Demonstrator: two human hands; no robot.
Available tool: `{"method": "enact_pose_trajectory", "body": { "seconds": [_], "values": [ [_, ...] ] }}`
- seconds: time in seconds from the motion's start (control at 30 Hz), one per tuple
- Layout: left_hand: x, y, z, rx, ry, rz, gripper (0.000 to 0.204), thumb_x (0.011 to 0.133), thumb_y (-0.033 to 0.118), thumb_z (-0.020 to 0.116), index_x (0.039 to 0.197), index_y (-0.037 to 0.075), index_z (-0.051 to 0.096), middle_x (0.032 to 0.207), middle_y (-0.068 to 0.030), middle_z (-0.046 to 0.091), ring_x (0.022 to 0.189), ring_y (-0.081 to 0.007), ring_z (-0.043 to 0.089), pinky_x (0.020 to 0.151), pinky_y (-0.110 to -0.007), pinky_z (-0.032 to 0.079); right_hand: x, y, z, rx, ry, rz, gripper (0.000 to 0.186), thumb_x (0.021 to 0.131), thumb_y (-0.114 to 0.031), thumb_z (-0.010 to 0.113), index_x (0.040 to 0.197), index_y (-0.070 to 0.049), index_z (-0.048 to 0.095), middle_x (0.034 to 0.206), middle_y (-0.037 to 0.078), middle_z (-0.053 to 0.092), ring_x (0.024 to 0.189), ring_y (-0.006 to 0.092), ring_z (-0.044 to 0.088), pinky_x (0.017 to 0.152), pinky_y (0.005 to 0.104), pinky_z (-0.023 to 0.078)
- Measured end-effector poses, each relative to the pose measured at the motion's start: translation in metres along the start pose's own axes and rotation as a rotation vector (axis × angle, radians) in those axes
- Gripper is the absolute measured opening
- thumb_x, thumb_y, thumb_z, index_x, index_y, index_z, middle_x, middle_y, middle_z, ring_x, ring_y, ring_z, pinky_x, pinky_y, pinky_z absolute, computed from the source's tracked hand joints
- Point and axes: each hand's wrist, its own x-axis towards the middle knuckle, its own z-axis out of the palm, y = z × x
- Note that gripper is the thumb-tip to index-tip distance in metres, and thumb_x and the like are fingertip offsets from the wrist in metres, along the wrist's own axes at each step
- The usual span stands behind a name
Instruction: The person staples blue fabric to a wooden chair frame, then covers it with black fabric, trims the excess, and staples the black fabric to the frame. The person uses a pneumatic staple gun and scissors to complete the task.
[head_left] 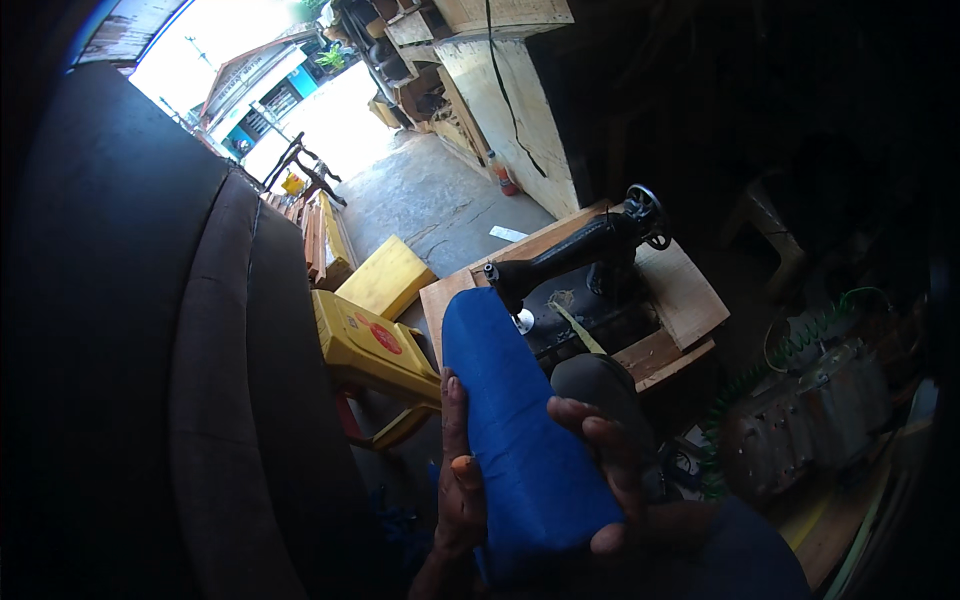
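Note:
A long blue padded piece [525,430], smooth-covered and rounded at its far end, is held up between my two hands in front of the sewing machine. My left hand [460,490] presses along its left side, fingers pointing up the edge. From the right, my right hand [625,470] grips the other side, with fingertips on its upper edge and one near the lower corner. The black sewing machine [575,250] stands just beyond the pad's far end, on a wooden table [685,290]. The pad's underside is hidden.
A yellow plastic chair [370,340] stands left of the machine table, with a yellow block [388,275] behind it. A dark upholstered piece [215,370] fills the left side. At the right sits a grimy metal machine [810,415] by a green coiled hose [815,335].

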Motion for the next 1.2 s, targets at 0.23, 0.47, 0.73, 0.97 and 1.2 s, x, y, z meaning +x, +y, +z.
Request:
{"method": "enact_pose_trajectory", "body": {
  "seconds": [0.23,0.47,0.73,0.97,1.2],
  "values": [
    [-0.030,0.045,-0.009,0.319,-0.009,0.241,0.078,0.107,0.066,0.039,0.166,0.017,0.026,0.168,-0.0207,0.032,0.153,-0.0372,0.041,0.122,-0.058,0.039,0.003,-0.008,0.063,-0.182,-0.019,-0.365,0.076,0.102,-0.061,0.060,0.137,0.006,0.056,0.127,0.026,0.069,0.121,0.0413,0.067,0.118,0.0574,0.036],
    [-0.090,0.106,-0.016,0.866,0.255,0.389,0.074,0.107,0.062,0.050,0.164,0.019,0.029,0.168,-0.0208,0.033,0.155,-0.0405,0.037,0.122,-0.064,0.035,0.013,0.004,0.135,-0.104,0.164,-0.256,0.071,0.101,-0.060,0.058,0.120,0.008,0.065,0.109,0.021,0.073,0.098,0.0318,0.068,0.098,0.0496,0.048],
    [-0.059,0.094,-0.059,0.666,0.548,0.649,0.075,0.106,0.071,0.037,0.153,0.015,0.050,0.164,-0.0239,0.040,0.157,-0.0452,0.033,0.126,-0.064,0.027,0.064,0.044,0.133,0.174,-0.067,0.191,0.085,0.108,-0.067,0.041,0.146,0.008,0.048,0.135,0.023,0.057,0.137,0.0335,0.054,0.120,0.0471,0.037],
    [-0.045,0.095,-0.062,0.854,0.693,0.373,0.091,0.103,0.079,0.030,0.146,0.003,0.056,0.143,-0.0206,0.058,0.142,-0.0419,0.052,0.121,-0.060,0.039,0.050,0.073,0.127,0.012,-0.327,0.037,0.071,0.101,-0.055,0.066,0.148,-0.002,0.058,0.152,0.023,0.055,0.146,0.0437,0.050,0.119,0.0551,0.042],
    [-0.069,0.101,-0.074,1.112,0.740,0.448,0.071,0.106,0.071,0.038,0.136,0.010,0.056,0.133,-0.0158,0.061,0.134,-0.0336,0.059,0.114,-0.058,0.048,0.051,0.067,0.130,0.145,-0.479,0.066,0.036,0.086,-0.027,0.089,0.115,-0.010,0.076,0.114,0.009,0.068,0.111,0.0256,0.064,0.102,0.0460,0.049]
  ]
}}
